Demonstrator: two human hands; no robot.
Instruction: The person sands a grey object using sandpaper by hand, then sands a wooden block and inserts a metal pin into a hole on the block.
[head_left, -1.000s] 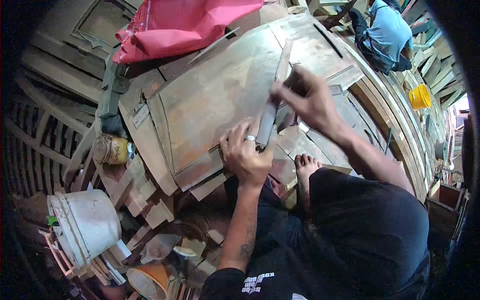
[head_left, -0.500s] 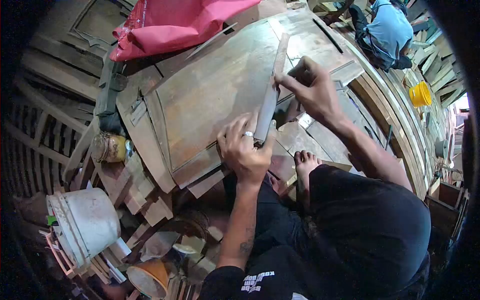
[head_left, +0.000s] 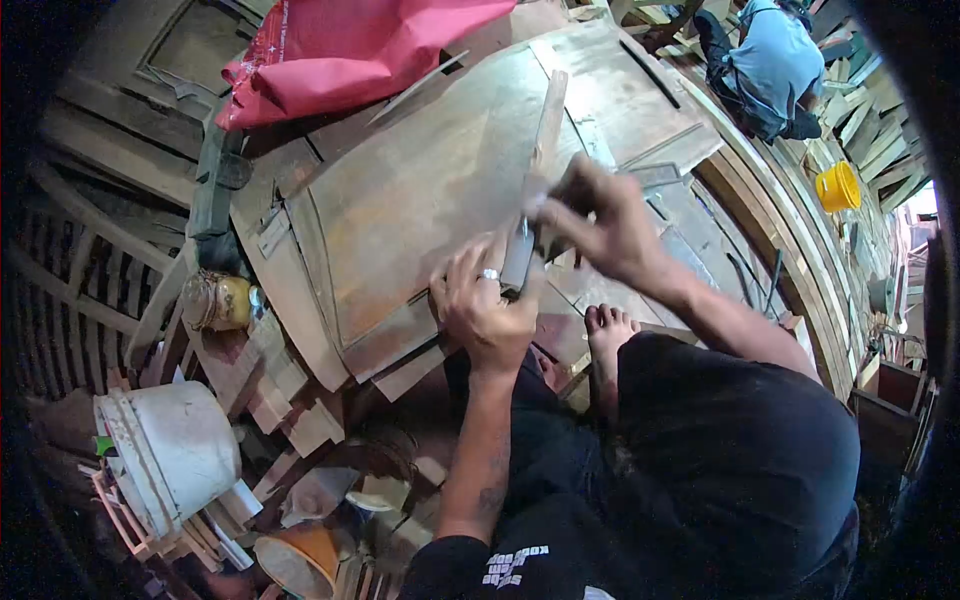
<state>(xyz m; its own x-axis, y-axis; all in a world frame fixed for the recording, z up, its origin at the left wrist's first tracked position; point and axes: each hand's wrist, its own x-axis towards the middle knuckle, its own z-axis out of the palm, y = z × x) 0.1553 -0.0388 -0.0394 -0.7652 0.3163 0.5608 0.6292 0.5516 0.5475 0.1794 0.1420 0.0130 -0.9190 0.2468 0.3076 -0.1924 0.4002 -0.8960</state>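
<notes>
Head view shows a narrow wooden strip slanting across a broad plywood surface, its far end bare and its near end under the left hand. That hand's grip is closed about the near end, fingers on one side and thumb on the other (a ring shows on one finger). The right hand is blurred at the strip's middle, fingers bent and thumb close to the wood; I cannot tell whether its grip pinches the strip itself or something small laid on it. Part of the strip's near length is hidden by fingers, and what lies beneath it there is hard to make out.

On the far side of the surface, a red bag is cut off by the top of the view. A bare foot is in front of the right hand. Round about, the room is crowded with timber: a lidded jar and a white bucket at left, a yellow bucket at right, and a crouching person in a light blue shirt beyond. Dark rounded edges swallow the corners.
</notes>
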